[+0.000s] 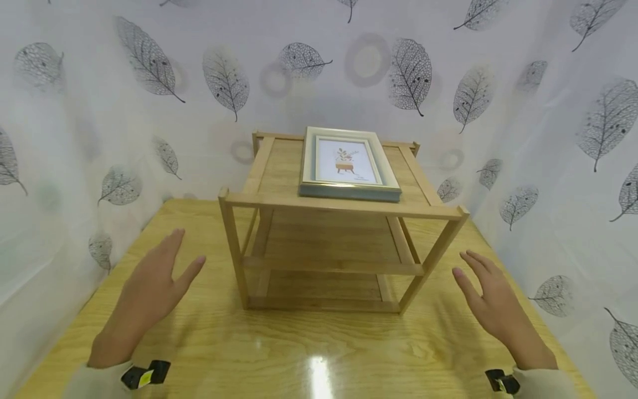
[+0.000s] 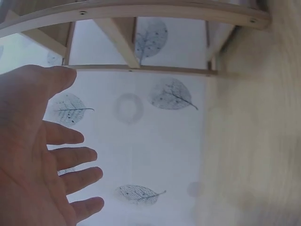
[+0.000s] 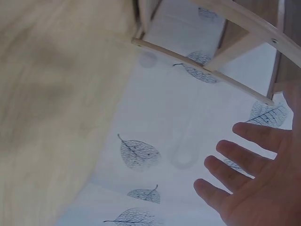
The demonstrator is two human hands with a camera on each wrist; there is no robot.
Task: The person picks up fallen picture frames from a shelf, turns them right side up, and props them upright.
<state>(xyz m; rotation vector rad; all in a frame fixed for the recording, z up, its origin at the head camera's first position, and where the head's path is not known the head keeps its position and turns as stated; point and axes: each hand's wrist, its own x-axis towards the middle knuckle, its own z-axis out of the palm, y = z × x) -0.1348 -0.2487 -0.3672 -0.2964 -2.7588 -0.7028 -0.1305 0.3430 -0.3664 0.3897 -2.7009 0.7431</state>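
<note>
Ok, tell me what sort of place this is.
Probably a curtained tabletop setup: leaf-patterned sheeting on three sides of a wood-grain table, which bears a wooden rack with a picture frame on top.

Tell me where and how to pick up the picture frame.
Hold the picture frame by its left and right edges, coming in from both sides; that seems best, as it lies flat, thick-edged, with bare shelf beside both.

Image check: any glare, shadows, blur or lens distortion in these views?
Head: white glare low on the tabletop, soft shadows beside the left hand and right hand; left wrist: hazy, wooden rack bar bowed, probably lens distortion; right wrist: similar bowing, tabletop grain blurred.
</note>
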